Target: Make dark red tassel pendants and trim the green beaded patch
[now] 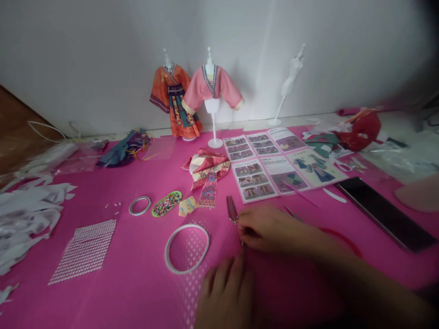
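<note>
At the far left of the frame we note a heap of white paper offcuts, then a flat sheet of small silver rhinestones lying on the pink table cover. Right of it sit a small white tape ring and an oval green-rimmed tray of coloured beads. A larger white tape ring lies lower centre. Our left hand rests at the bottom centre, fingers loosely curled, touching the cover (nothing visibly held). Just above, our right hand has its fingertips pinched narrow at the cover, though what they pinch is too small to tell. A narrow dark-red patterned fabric strip lies just beside that hand's knuckles, untouched. Further right lie a folded instruction leaflet and a black phone.
</note>
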A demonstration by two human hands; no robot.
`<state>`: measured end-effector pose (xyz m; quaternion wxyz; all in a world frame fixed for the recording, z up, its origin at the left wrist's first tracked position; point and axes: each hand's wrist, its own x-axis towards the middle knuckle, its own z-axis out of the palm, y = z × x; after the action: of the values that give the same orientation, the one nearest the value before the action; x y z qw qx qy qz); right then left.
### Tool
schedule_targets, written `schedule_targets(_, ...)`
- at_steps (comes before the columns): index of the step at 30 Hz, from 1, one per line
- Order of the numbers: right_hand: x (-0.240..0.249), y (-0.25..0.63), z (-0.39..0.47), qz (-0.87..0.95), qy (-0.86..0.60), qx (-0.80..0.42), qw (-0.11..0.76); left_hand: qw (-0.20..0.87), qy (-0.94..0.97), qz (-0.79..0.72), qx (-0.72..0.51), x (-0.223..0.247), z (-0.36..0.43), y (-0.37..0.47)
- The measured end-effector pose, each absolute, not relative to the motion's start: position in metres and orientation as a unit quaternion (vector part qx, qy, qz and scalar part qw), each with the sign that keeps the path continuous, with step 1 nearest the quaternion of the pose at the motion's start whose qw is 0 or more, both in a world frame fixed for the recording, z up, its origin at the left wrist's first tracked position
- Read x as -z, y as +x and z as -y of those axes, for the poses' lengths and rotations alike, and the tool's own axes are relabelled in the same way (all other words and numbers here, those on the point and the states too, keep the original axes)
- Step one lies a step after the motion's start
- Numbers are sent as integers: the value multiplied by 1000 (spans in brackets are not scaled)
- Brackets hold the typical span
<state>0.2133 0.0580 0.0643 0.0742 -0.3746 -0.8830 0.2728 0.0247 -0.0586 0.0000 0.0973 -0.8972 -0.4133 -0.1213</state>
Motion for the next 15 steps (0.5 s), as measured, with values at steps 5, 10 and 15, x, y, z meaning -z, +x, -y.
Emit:
schedule_targets(5,-63,214,-59,887,-376,-261,64,113,-882,434,142,2,63,29)
schedule_targets(10,-64,213,-59,890,-373,-255,56,101,-866,465,152,2,68,35)
schedule_targets(15,-66,212,-60,893,-368,-254,46,99,-869,461,150,3,67,35)
